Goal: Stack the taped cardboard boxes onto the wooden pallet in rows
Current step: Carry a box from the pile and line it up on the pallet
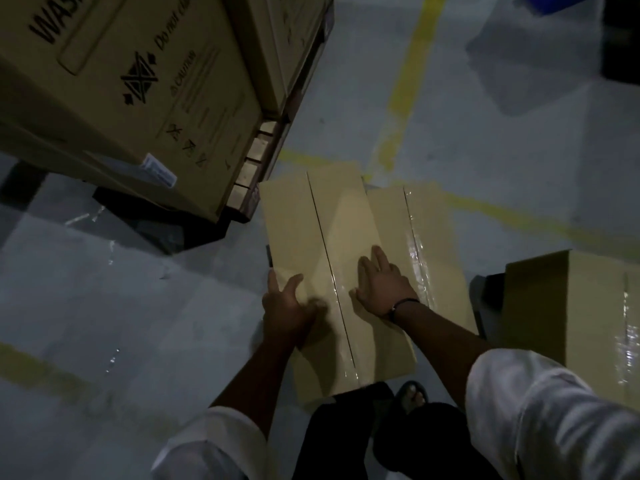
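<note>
A long tan cardboard box point(322, 237) lies on the floor in front of me, its centre seam running away from me. My left hand point(287, 306) grips its left edge, thumb on top and fingers over the side. Flat on the top face, right of the seam, rests my right hand point(381, 285) with straight fingers. A second box point(433, 237) with shiny tape lies against the first one's right side. A third taped box point(588, 317) stands at the right. The wooden pallet point(256, 161) shows at upper left under large cartons.
Big printed cartons point(131, 81) fill the upper left on the pallet. Yellow floor lines point(412, 64) cross the grey concrete floor. My foot in a sandal point(412, 396) is just below the box. A dark object point(620, 39) sits at the top right.
</note>
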Motion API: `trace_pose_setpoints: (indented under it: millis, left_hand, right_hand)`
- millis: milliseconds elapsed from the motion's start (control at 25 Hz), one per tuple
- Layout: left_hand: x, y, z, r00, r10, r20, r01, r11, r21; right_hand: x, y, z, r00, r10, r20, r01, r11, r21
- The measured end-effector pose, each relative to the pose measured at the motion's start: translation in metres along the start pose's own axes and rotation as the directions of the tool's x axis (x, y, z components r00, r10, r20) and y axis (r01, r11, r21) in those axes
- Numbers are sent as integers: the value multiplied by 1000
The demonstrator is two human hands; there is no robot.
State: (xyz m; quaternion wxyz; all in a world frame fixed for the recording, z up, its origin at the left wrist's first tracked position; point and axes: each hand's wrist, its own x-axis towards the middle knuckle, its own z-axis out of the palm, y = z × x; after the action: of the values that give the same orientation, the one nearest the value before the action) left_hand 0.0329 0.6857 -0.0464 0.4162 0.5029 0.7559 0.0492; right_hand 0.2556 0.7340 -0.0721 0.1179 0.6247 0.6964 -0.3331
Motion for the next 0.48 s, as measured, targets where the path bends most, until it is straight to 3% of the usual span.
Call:
trace_pose_setpoints:
  millis: [120, 240, 320, 480]
  left_hand:
    - [15, -1, 7, 998, -48, -30, 45, 994, -98]
    - [15, 11, 12, 995, -95, -19, 93, 992, -86]
    - [6, 21, 12, 997, -71, -17, 71, 997, -38]
    - [-31, 64, 16, 998, 27, 64, -31, 998, 57]
  right_hand:
    - [16, 2, 2, 1000, -19, -17, 19, 999, 44]
    - [18, 6, -4, 999, 40, -25, -36, 992, 121]
    - [7, 9, -12, 996, 83, -10, -80, 981, 175]
    - [-47, 32, -39, 981, 183, -71, -173, 977, 121]
